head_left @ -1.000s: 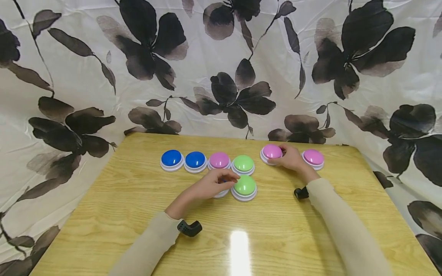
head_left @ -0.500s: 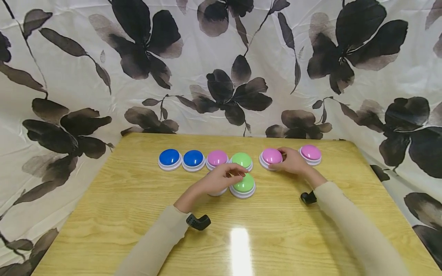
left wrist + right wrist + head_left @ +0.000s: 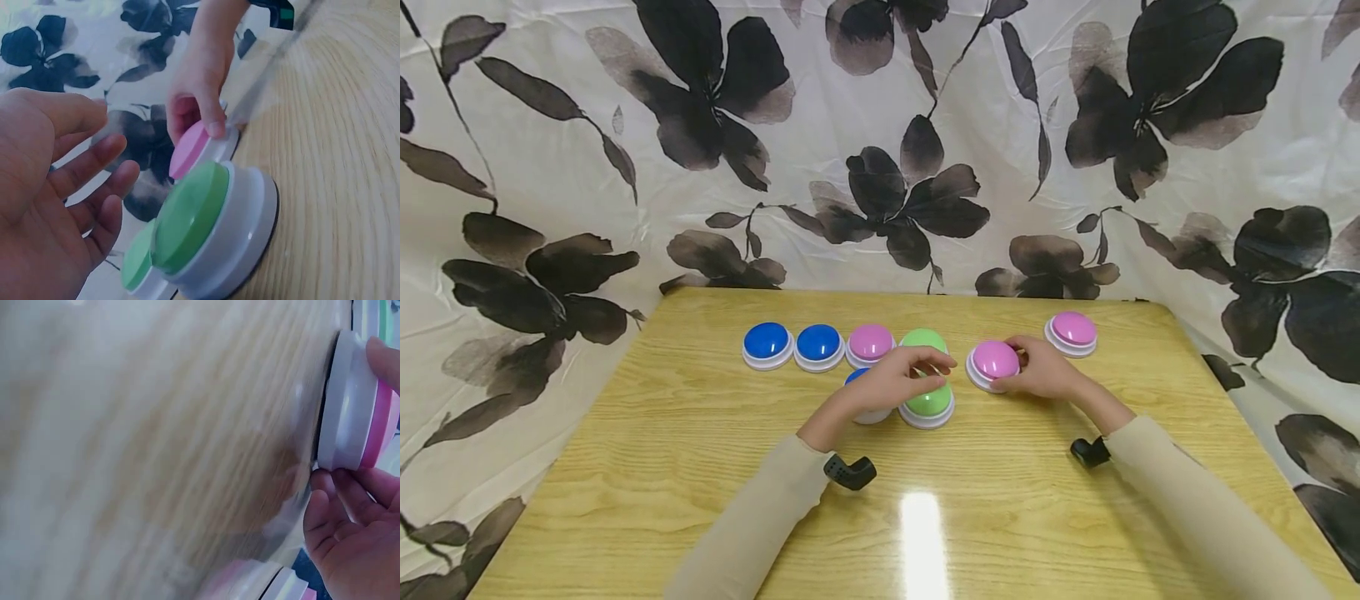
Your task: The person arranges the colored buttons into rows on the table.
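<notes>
My right hand (image 3: 1047, 368) grips a pink push button (image 3: 995, 360) with a round white base, right of the two green ones. In the right wrist view the thumb lies on one side of the white base (image 3: 351, 403) and the fingers on the opposite side. Loosely bent, my left hand (image 3: 895, 383) hovers over the nearer green button (image 3: 931, 402) and partly covers a blue button (image 3: 859, 375) beside it. Nothing sits between its fingers (image 3: 103, 156) in the left wrist view. The farther green button (image 3: 923, 337) is partly hidden behind that hand.
Two blue buttons (image 3: 766, 340) and a pink button (image 3: 871, 342) form a row to the left along the back. Another pink button (image 3: 1072, 328) stands at the back right. Patterned cloth (image 3: 820, 100) hangs behind the wooden table (image 3: 700, 467).
My right hand has slid the pink button nearer along the table, toward the level of the green ones. The left hand has moved right, over the nearer green button.
</notes>
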`<state>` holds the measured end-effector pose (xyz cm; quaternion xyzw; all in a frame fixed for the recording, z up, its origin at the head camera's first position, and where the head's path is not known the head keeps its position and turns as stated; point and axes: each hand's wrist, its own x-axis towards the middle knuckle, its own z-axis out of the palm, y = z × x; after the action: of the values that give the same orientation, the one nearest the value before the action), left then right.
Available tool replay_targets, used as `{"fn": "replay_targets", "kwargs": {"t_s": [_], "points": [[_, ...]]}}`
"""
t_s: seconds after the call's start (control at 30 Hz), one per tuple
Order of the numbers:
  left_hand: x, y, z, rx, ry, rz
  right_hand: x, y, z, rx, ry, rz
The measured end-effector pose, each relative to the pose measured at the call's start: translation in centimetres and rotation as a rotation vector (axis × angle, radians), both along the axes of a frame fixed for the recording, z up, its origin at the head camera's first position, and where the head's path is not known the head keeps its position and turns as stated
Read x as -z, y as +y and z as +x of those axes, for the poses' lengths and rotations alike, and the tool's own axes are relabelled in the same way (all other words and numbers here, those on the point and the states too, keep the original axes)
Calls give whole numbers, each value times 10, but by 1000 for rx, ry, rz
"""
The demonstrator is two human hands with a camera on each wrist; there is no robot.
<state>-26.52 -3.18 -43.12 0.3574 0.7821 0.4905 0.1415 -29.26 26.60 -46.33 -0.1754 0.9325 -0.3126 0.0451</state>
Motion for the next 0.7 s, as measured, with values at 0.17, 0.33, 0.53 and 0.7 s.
{"fn": "replay_targets", "kwargs": {"t_s": [0.17,0.33,0.53,0.7], "points": [[-2,13,-5,42,11,-2,-2,5,10,-20,-17,-7],[-3,25,-9,71,-4,-49,-1,9,19,-27,-31,-16],[-2,41,-12,66,38,-117,-2,8,29,-70,-44,-54],[-2,55,-11,72,76,-192,-1,12,37,-103,-72,-48]]}}
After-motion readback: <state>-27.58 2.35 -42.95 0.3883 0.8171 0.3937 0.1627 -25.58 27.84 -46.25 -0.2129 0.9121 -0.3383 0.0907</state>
